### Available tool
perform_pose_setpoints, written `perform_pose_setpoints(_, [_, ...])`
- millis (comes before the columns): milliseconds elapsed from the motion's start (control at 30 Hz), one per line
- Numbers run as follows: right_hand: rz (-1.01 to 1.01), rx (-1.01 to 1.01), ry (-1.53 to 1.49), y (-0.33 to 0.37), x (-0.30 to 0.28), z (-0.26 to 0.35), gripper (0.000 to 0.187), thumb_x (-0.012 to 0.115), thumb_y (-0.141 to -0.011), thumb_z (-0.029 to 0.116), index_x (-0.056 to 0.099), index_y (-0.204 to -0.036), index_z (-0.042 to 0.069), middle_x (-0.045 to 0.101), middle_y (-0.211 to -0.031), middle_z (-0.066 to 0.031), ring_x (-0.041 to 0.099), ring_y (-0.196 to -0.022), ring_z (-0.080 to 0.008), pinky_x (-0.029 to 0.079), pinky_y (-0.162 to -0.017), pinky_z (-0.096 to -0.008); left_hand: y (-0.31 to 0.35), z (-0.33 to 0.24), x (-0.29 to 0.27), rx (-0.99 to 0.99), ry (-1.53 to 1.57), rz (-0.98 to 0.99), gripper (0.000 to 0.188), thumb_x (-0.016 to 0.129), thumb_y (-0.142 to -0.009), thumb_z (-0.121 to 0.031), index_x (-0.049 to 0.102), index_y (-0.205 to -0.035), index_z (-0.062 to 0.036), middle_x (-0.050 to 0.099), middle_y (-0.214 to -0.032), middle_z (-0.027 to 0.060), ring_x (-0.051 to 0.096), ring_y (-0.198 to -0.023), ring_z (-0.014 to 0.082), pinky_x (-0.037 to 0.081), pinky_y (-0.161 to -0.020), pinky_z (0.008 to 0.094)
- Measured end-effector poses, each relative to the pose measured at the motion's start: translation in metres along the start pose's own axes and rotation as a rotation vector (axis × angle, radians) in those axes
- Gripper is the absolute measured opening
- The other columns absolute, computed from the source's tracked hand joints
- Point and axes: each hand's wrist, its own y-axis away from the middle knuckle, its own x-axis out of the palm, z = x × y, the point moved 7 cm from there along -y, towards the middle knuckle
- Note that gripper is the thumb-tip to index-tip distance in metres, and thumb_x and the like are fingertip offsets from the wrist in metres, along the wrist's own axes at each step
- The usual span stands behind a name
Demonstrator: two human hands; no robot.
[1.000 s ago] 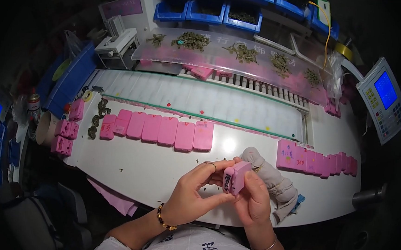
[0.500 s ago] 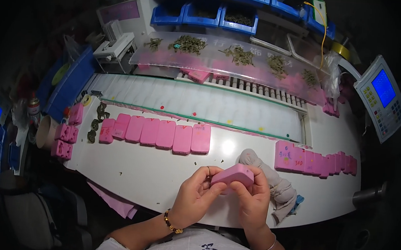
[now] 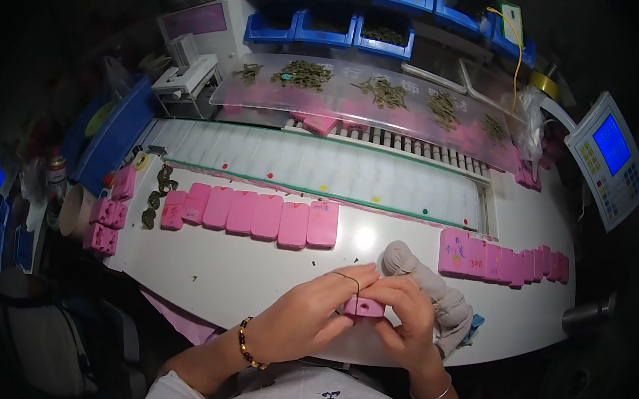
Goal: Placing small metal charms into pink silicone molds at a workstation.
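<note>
Both of my hands hold one small pink block just above the near edge of the white table. My left hand grips its left end and my right hand its right end. The block's end face, with two small holes, points toward me. A thin dark loop, like a wire or band, arches over my left fingers. A beaded bracelet sits on my left wrist, a thin bangle on the right. A rolled whitish cloth lies just behind my right hand.
A row of pink blocks lies mid-table, another row at the right, several more at the left edge. Behind them are a conveyor belt, a clear shelf with greenish parts, blue bins and a keypad panel.
The pink block was upright in my hands, then turned flat. Now it is lower, its end face toward me, with my fingers closed more tightly around it.
</note>
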Motion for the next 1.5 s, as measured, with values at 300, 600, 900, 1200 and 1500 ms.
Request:
perform_pose_setpoints(300, [-0.030,0.314,-0.939,0.023,0.008,-0.018,0.032,0.068,-0.077,-0.009,0.064,-0.107,0.001,0.064,-0.105,-0.0105,0.062,-0.097,-0.0199,0.049,-0.087,-0.0330,0.008,0.026,0.025,-0.109,0.276,0.303,0.036,0.066,-0.087,-0.002,0.060,-0.122,0.0060,0.068,-0.114,0.0154,0.067,-0.104,0.0209,0.052,-0.094,0.0313])
perform_pose_setpoints(600, [-0.035,0.305,-0.945,0.012,0.017,-0.011,0.035,0.073,-0.076,-0.011,0.058,-0.105,0.001,0.061,-0.102,-0.0119,0.062,-0.096,-0.0196,0.052,-0.084,-0.0312,0.023,0.043,0.006,-0.040,0.601,-0.184,0.026,0.050,-0.081,0.015,0.064,-0.100,0.0046,0.066,-0.096,0.0100,0.066,-0.090,0.0143,0.056,-0.083,0.0277])
perform_pose_setpoints(900, [-0.075,0.319,-0.929,0.012,0.020,-0.011,0.032,0.074,-0.077,-0.008,0.057,-0.101,0.004,0.061,-0.098,-0.0113,0.063,-0.093,-0.0205,0.055,-0.079,-0.0308,0.022,0.062,0.001,-0.041,1.083,-0.351,0.015,0.055,-0.079,0.009,0.053,-0.090,0.0003,0.055,-0.088,0.0104,0.060,-0.076,0.0196,0.052,-0.072,0.0320])
perform_pose_setpoints(1200, [-0.159,0.375,-1.065,0.011,0.013,-0.023,0.034,0.071,-0.077,-0.014,0.057,-0.103,0.003,0.061,-0.101,-0.0098,0.060,-0.092,-0.0160,0.051,-0.081,-0.0280,0.016,0.061,-0.012,-0.255,1.039,-0.367,0.012,0.059,-0.091,-0.006,0.054,-0.101,-0.0022,0.059,-0.097,0.0088,0.059,-0.093,0.0184,0.046,-0.095,0.0388])
perform_pose_setpoints(1500, [0.180,0.224,-1.104,0.012,0.019,-0.016,0.030,0.075,-0.073,-0.008,0.066,-0.100,0.001,0.065,-0.100,-0.0116,0.062,-0.096,-0.0184,0.048,-0.089,-0.0312,0.002,0.012,0.014,-0.260,0.882,0.528,0.035,0.083,-0.076,-0.006,0.056,-0.098,-0.0053,0.057,-0.116,0.0063,0.054,-0.112,0.0144,0.040,-0.103,0.0322])
